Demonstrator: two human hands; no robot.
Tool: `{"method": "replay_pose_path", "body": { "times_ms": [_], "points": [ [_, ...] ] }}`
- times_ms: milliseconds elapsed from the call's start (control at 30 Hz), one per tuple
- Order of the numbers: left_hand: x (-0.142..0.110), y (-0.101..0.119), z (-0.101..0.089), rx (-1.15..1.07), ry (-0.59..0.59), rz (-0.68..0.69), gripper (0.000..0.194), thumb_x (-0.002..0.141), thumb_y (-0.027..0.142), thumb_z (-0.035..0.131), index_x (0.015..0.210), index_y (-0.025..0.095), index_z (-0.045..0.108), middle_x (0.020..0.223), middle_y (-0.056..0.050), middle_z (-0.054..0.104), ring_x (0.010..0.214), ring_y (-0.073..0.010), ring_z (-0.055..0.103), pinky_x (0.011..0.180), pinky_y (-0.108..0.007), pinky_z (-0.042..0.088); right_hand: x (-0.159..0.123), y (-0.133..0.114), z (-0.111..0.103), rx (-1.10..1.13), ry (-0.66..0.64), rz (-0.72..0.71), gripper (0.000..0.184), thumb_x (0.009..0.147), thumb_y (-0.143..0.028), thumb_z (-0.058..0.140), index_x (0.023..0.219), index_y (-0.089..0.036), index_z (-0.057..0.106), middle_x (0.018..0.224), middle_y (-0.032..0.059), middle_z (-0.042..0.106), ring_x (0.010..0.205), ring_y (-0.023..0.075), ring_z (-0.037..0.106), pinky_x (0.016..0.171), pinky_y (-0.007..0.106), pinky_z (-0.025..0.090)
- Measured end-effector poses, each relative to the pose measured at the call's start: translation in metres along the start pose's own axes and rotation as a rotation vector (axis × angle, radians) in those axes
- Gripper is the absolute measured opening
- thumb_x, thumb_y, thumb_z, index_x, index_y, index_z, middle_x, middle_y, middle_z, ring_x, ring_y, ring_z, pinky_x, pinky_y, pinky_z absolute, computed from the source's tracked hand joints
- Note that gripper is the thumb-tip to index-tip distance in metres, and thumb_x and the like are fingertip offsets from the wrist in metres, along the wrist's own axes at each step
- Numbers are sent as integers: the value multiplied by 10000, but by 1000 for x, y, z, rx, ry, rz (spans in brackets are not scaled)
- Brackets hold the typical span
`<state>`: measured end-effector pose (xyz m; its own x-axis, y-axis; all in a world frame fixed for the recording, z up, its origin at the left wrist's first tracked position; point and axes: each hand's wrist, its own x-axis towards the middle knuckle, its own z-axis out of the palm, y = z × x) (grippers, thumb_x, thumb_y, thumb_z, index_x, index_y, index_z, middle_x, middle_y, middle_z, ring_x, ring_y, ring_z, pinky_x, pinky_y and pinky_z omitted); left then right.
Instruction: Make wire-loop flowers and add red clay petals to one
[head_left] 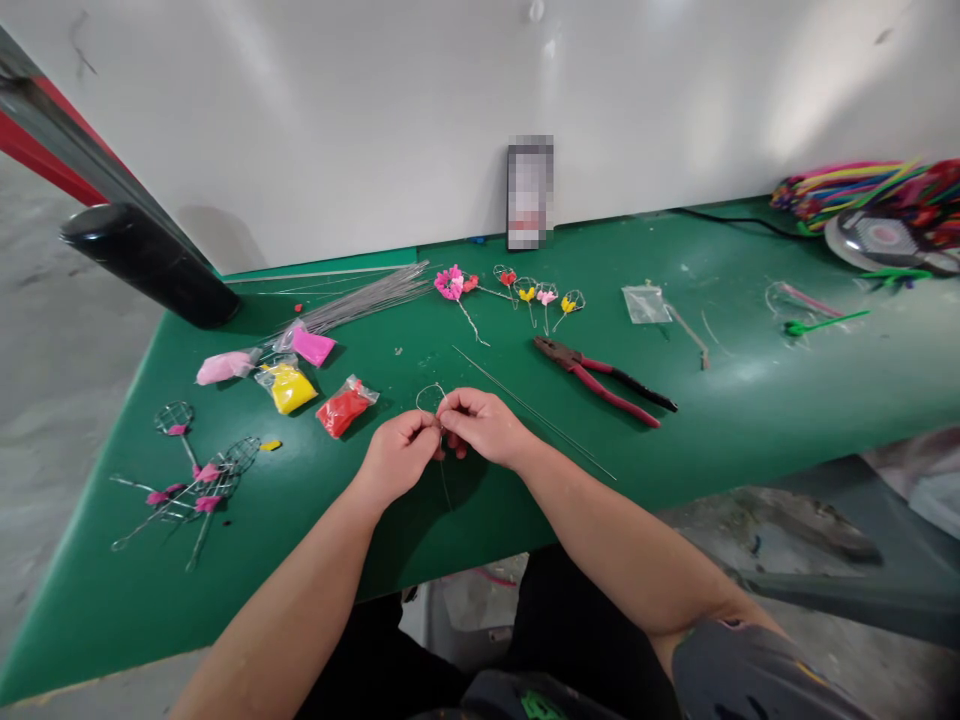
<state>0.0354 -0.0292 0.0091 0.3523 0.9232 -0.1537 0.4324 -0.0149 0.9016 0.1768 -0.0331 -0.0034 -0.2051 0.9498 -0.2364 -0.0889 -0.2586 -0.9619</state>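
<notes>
Pinching a thin wire: left hand (401,450) and right hand (484,425), both left of the pliers (581,370), fingertips drawn together, other fingers curled in.

Item, wire piece (430,386): held between the two hands, left of the pliers' head; round loop at top, neck gripped, tail hanging below. Judged part-formed: loop shaped, no coloured filling visible on it; any twist at the neck is hidden by fingers.

Items, four looped pieces (526,293), just beyond the pliers' head: red, yellow, pink, yellow centres, stems attached; judged further advanced than the held piece.

Item, pink flower (450,284), left of those, beyond and left of the pliers: twisted stem.

Items, wire frames with pink parts (206,475), far left of the pliers: clustered; degree of finish cannot be told.

Stock, unused: loose straight wires (536,412), near side of the pliers; wire bundle (367,298), beyond and left; four colour packets (289,387), well left.

Markings: none legible. Device (530,195) beyond the pliers is pixelated; round printed object (881,240), far right of the pliers, carries an unreadable design.
</notes>
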Motion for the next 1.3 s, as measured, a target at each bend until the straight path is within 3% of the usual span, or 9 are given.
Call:
{"method": "replay_pose_path", "body": {
  "times_ms": [200, 367, 667, 800, 933, 1100, 1200, 1300],
  "points": [
    [0, 0, 2, -41, -6, 15, 151, 725, 237, 459, 614, 178, 542, 586, 22, 581, 574, -105, 554, 588, -232, 455, -1, -1, 1, 48, -22, -1, 66, 714, -158, 489, 651, -179, 484, 470, -63, 490, 409, 71, 487, 375, 187, 411],
    [-1, 3, 5, -332, -85, -77, 137, 727, 271, 467, 682, 167, 544, 644, 9, 596, 614, -118, 592, 625, -273, 501, -2, 0, 0, 92, -32, -80, 59, 701, -197, 509, 651, -181, 482, 490, -60, 498, 441, 67, 484, 424, 197, 413],
    [-2, 6, 4, -465, -101, -157, 88, 683, 229, 459, 612, 177, 469, 464, 35, 521, 373, -64, 454, 387, -190, 362, -3, 0, 1, 71, -71, -167, 125, 687, -301, 541, 662, -195, 481, 548, -56, 486, 482, 70, 475, 457, 216, 406],
    [-2, 8, 5, -467, -10, -181, 75, 673, 242, 483, 718, 183, 475, 451, 48, 507, 377, -81, 465, 365, -188, 343, -1, 0, 0, 91, 26, -191, 142, 687, -326, 532, 674, -199, 468, 535, -62, 468, 473, 70, 461, 458, 219, 397],
    [-4, 8, 6, -259, 155, -97, 160, 653, 246, 538, 787, 187, 475, 473, 71, 488, 393, -74, 453, 394, -190, 349, -1, 1, 2, 42, 134, -236, 136, 673, -309, 536, 647, -199, 460, 590, -47, 490, 471, 64, 448, 469, 225, 396],
    [-4, 3, 6, -22, 291, 23, 97, 668, 257, 542, 732, 184, 541, 586, 33, 529, 513, -89, 503, 490, -216, 397, -3, 3, 8, -70, 183, -315, 97, 682, -288, 529, 660, -206, 483, 677, -13, 517, 562, 93, 485, 541, 253, 424],
    [-5, 3, 5, -32, 334, 24, 113, 682, 273, 543, 755, 187, 551, 602, 26, 535, 520, -90, 503, 485, -217, 398, -3, 5, 10, -76, 208, -333, 85, 681, -281, 538, 690, -213, 488, 695, -3, 534, 598, 109, 508, 578, 270, 442],
    [-5, 4, 5, -218, 326, 3, 134, 702, 286, 530, 792, 187, 528, 519, 53, 482, 429, -68, 437, 416, -200, 353, -2, 9, 10, -78, 242, -293, 93, 681, -279, 551, 692, -213, 486, 663, -13, 531, 571, 106, 505, 576, 274, 445]
  ]
}}
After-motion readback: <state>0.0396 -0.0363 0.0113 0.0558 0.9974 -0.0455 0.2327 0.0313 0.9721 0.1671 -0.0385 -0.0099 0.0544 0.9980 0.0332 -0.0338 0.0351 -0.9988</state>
